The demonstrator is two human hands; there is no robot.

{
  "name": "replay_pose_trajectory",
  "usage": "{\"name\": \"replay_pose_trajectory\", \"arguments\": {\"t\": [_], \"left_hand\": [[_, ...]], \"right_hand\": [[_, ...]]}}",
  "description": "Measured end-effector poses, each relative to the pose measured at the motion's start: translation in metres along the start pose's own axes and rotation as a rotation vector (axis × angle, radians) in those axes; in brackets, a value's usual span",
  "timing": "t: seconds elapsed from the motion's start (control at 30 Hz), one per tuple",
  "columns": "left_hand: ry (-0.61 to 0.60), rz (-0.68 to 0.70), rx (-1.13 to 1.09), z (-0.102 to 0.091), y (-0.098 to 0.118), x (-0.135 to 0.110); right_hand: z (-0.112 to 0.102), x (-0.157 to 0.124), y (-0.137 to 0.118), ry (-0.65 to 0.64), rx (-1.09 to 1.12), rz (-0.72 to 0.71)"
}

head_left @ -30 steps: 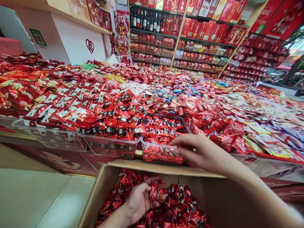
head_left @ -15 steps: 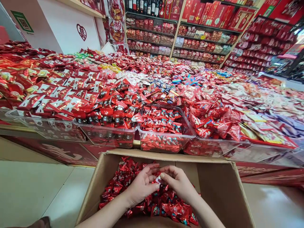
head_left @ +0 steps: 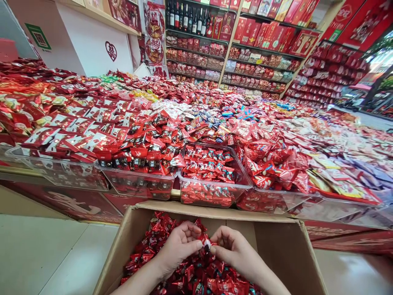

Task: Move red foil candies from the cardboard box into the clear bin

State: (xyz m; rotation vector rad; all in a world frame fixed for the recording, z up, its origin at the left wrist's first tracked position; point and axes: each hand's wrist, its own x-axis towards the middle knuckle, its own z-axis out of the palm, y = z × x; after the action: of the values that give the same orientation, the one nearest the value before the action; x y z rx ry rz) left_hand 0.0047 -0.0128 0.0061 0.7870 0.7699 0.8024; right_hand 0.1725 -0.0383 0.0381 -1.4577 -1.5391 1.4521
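Observation:
A brown cardboard box (head_left: 288,250) sits open below me, filled with small red foil-wrapped candies (head_left: 172,274). Both my hands are inside it. My left hand (head_left: 176,248) and my right hand (head_left: 235,250) meet at the middle and pinch the same red wrapped candy (head_left: 205,240) between their fingertips. Just beyond the box stands a clear plastic bin (head_left: 215,190) of the same red candies, filled below its rim.
A wide display table (head_left: 76,200) carries clear bins heaped with red packaged sweets, with yellow and purple packs (head_left: 337,176) at the right. Shelves of red gift boxes and wine bottles (head_left: 187,18) line the back wall. White tiled floor (head_left: 39,254) lies at the left.
One second ago my right hand was over the clear bin and my left held a candy in the box. Since then the right hand came down into the box and joined the left.

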Motion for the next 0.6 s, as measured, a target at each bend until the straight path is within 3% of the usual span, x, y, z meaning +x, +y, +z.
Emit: {"name": "replay_pose_trajectory", "arguments": {"t": [0.13, 0.2, 0.27, 0.4, 0.5, 0.6], "left_hand": [[-0.071, -0.035, -0.083, -0.001, 0.003, -0.002], [-0.115, -0.043, -0.118, -0.002, 0.002, -0.004], [-0.126, -0.033, -0.092, -0.003, 0.001, -0.006], [-0.122, -0.03, 0.025, -0.005, 0.0, -0.006], [-0.113, -0.039, 0.069, -0.007, -0.001, -0.005], [-0.085, -0.031, 0.097, -0.008, -0.003, -0.003]], "right_hand": [[-0.005, -0.012, -0.025, -0.045, -0.192, -0.057], [-0.018, -0.013, -0.053, -0.038, -0.217, -0.115], [-0.037, -0.004, -0.086, 0.053, -0.249, -0.198], [-0.074, 0.047, -0.136, 0.278, -0.474, -0.257], [-0.083, 0.095, -0.144, 0.19, -0.615, -0.118], [-0.076, 0.126, -0.138, 0.067, -0.718, 0.019]]}}
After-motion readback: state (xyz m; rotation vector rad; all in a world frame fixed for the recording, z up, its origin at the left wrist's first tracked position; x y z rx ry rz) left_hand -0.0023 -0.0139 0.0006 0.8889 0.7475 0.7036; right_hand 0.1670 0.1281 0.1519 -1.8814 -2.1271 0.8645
